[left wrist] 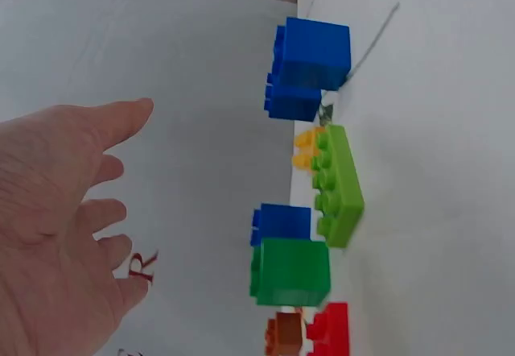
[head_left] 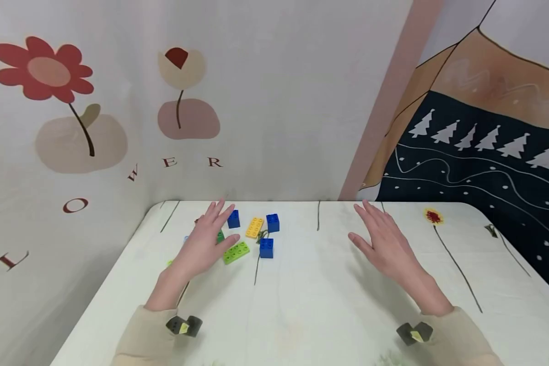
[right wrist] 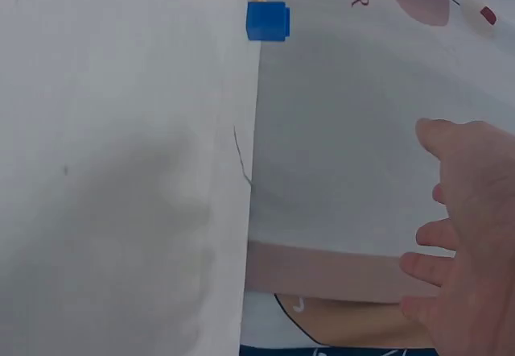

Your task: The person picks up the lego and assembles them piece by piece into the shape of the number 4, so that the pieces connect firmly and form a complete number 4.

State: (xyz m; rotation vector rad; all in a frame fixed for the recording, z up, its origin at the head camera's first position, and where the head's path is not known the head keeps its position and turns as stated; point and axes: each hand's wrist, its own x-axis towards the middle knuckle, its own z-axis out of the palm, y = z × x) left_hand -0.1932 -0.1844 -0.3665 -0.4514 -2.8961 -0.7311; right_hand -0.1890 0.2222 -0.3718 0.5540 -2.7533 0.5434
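My left hand [head_left: 203, 244] hovers over the left part of the table, fingers straight and holding nothing. Below and around it lie toy building bricks: a lime green brick [head_left: 236, 252], a yellow brick [head_left: 254, 227] and three blue ones, the nearest blue brick [head_left: 266, 248] standing right of the lime one. The left wrist view also shows a green brick [left wrist: 294, 272], a red brick [left wrist: 330, 329] and a brown brick [left wrist: 285, 333], largely hidden by my hand in the head view. My right hand [head_left: 384, 241] is raised over the table's right half, fingers spread, with nothing in it.
A white cloth with printed flowers covers the table [head_left: 302, 305]. Behind it hangs a pale curtain [head_left: 279, 101] with flower prints and letters. To the right is a dark cloth [head_left: 485, 162] printed with white trees.
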